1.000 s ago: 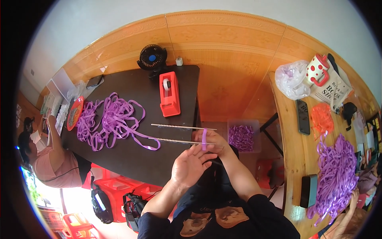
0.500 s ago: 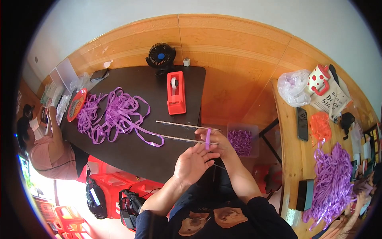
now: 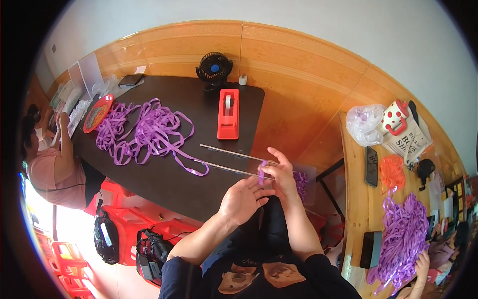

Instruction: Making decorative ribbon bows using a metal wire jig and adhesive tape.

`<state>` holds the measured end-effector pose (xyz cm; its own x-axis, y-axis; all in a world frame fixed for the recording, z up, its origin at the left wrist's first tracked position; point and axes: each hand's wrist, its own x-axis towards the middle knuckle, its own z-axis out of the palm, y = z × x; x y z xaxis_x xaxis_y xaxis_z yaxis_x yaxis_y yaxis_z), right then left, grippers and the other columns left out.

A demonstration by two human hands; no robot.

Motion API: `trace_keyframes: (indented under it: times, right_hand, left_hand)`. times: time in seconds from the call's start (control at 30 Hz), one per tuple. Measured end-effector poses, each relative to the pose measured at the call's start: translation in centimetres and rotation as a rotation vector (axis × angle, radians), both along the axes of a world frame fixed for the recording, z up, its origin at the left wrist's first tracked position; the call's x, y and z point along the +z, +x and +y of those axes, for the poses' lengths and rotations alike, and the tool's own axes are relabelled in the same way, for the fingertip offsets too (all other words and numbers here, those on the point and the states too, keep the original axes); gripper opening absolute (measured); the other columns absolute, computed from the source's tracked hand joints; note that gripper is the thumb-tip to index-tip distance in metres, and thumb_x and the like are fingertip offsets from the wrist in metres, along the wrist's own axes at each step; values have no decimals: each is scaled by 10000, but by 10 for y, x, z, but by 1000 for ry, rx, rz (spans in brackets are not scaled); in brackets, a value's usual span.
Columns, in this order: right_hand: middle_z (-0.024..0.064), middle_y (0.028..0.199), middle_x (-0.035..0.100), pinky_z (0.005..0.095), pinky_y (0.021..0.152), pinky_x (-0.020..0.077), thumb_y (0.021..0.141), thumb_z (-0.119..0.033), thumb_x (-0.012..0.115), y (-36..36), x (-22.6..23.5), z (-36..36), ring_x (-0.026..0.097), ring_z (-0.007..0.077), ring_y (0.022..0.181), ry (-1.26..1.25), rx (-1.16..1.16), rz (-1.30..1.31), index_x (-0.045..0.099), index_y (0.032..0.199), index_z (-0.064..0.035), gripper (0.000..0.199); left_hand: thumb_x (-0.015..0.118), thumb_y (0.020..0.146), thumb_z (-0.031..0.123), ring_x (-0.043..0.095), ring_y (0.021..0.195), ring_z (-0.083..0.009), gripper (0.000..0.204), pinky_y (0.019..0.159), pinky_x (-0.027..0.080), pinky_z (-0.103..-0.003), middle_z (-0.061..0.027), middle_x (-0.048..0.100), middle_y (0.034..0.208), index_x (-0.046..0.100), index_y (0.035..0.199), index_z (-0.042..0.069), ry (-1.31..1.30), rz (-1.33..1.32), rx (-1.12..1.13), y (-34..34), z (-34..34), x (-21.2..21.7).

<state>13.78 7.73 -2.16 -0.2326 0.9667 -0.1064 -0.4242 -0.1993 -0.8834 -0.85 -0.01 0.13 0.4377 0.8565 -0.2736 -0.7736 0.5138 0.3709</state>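
Holding a short purple ribbon piece (image 3: 262,172) against two thin rods (image 3: 234,162), your right hand (image 3: 283,175) pinches it; left hand (image 3: 242,200) cups open beside. Loose ribbon pile (image 3: 142,130) remains unworked on the bench (image 3: 164,184).

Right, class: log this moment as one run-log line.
left hand: open, touching purple strip | right hand: pinching strip, holding two thin rods | table: ribbon pile, red tape dispenser

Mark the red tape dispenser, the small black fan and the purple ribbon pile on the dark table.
red tape dispenser (image 3: 228,117), head view, middle of its red body.
small black fan (image 3: 214,67), head view, blue hub.
purple ribbon pile (image 3: 144,130), head view, centre of the tangle.
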Motion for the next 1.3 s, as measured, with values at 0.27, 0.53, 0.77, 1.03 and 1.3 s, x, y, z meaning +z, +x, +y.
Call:
trace_keyframes:
  times: [0.27,0.53,0.77,1.03,1.3]
  right_hand:
    - [129,881,638,284,742,506,774,25,641,0,3,0,632,181,809,29,-2,-29,376,1335,12,620]
    - [150,1104,609,315,912,446,851,-78,630,16,7,-5,585,226,1028,332,-138,-382,539,1214,8,385]
    - [150,1377,434,469,974,345,796,-96,649,18,64,14,378,337,1260,1109,158,-1208,687,1081,-173,297]
    - [124,1383,442,502,999,261,805,-181,659,-4,78,52,282,334,1327,1104,642,-1298,672,781,-126,62]
    - [122,1386,445,515,992,251,792,-145,613,-15,73,61,272,331,1329,1073,719,-1301,670,740,-131,78]
  left_hand:
    - [400,939,312,531,1097,-297,355,907,391,-376,-138,562,1208,521,1132,39,-7,26,4,2,0,5]
    - [397,940,305,536,1081,-287,343,901,393,-370,-129,564,1212,531,1116,43,-11,44,16,1,-1,8]
    - [427,938,330,539,1078,-280,329,894,388,-368,-112,565,1187,528,1111,68,-2,47,13,-1,0,0]
    - [467,935,344,549,1065,-272,328,878,391,-365,-98,575,1155,532,1119,80,26,41,14,0,-1,1]
    - [454,949,323,560,1046,-259,301,867,396,-364,-86,582,1138,529,1108,79,26,59,26,0,-2,2]
